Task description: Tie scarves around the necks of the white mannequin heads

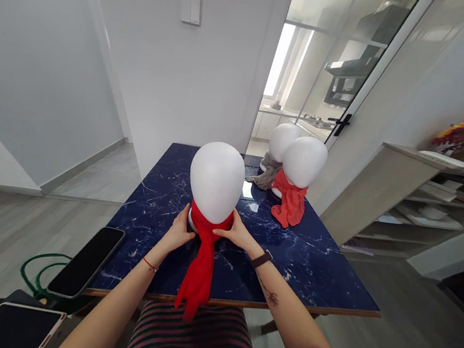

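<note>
A smooth white mannequin head (216, 180) stands upright near the front of the table, with a red scarf (201, 256) wound about its neck. The scarf's tail hangs down the front and over the table edge. My left hand (178, 232) cups the left side of the wrapped neck, thumb forward, its other fingertips partly hidden behind. On the opposite side, my right hand (238, 232) grips the scarf, thumb pressed on the cloth in front and fingers behind it.
The dark blue marble-patterned table (156, 186) also bears a white head with a coral scarf (291, 201) and another white head with a grey scarf (264, 174), back right. A phone (87, 261) overlaps the left edge; a tablet (17, 328) lies lower left. Shelves (437, 199) stand right.
</note>
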`<state>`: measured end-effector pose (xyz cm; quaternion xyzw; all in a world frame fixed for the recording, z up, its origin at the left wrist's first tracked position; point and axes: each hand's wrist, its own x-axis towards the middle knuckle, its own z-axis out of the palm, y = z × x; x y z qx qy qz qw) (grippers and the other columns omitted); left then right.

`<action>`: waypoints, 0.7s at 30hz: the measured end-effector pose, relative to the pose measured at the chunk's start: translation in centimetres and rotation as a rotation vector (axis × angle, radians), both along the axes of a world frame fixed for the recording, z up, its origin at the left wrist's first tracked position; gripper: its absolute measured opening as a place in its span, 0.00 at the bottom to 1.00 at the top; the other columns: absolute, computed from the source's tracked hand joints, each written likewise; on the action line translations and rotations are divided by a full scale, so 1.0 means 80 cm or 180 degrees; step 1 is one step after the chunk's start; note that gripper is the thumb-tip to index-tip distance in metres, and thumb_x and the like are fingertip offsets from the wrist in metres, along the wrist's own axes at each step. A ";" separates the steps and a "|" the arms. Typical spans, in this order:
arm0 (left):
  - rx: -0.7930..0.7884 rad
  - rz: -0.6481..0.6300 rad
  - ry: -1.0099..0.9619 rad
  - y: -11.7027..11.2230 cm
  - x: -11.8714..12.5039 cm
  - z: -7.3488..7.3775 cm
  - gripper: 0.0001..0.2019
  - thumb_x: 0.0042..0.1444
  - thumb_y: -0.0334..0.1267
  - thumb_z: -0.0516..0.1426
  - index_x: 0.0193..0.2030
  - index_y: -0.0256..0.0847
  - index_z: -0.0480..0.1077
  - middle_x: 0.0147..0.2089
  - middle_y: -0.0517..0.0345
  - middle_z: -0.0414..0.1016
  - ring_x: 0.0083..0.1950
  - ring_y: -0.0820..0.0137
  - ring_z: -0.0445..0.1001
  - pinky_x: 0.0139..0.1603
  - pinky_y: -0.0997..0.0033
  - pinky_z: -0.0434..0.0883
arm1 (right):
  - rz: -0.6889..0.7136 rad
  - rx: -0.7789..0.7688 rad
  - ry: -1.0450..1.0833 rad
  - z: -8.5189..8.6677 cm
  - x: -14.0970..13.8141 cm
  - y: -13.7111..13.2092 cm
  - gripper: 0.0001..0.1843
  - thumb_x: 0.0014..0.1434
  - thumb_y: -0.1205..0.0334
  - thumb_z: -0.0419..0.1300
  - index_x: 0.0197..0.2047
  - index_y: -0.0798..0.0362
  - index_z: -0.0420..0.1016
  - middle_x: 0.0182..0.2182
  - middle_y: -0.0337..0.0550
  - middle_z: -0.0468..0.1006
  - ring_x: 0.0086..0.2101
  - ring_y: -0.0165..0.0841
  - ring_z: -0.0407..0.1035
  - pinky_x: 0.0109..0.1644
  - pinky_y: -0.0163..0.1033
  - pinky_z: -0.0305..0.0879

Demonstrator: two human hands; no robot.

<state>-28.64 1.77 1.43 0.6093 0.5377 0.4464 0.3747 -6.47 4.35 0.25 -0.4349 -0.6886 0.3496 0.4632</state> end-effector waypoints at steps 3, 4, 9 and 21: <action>0.0224 -0.0486 -0.0236 0.004 0.005 -0.002 0.45 0.36 0.30 0.65 0.64 0.38 0.53 0.64 0.44 0.59 0.64 0.60 0.59 0.65 0.61 0.53 | -0.0115 0.0109 0.0259 -0.019 -0.022 0.017 0.53 0.35 0.51 0.72 0.61 0.56 0.54 0.57 0.55 0.62 0.57 0.40 0.57 0.61 0.49 0.54; 0.0216 -0.0531 -0.0285 0.004 0.006 -0.002 0.42 0.38 0.32 0.65 0.62 0.39 0.55 0.63 0.45 0.62 0.63 0.60 0.61 0.64 0.61 0.54 | -0.0207 0.0142 0.0278 -0.022 -0.027 0.019 0.53 0.34 0.51 0.72 0.60 0.56 0.55 0.57 0.54 0.62 0.57 0.41 0.57 0.61 0.49 0.54; 0.0195 -0.0056 -0.0263 0.004 0.015 0.003 0.28 0.38 0.34 0.64 0.51 0.39 0.68 0.56 0.48 0.69 0.59 0.58 0.65 0.62 0.60 0.57 | -0.0587 0.0383 0.0011 -0.020 -0.038 0.015 0.51 0.33 0.49 0.72 0.58 0.55 0.58 0.56 0.54 0.62 0.56 0.44 0.57 0.60 0.52 0.54; 0.0754 -0.1292 -0.0446 -0.031 0.192 0.037 0.34 0.38 0.26 0.60 0.56 0.38 0.61 0.59 0.45 0.63 0.61 0.55 0.60 0.64 0.54 0.53 | -0.2163 0.0618 -0.0029 0.012 0.102 -0.080 0.50 0.38 0.47 0.69 0.60 0.55 0.55 0.57 0.57 0.62 0.55 0.46 0.59 0.58 0.53 0.57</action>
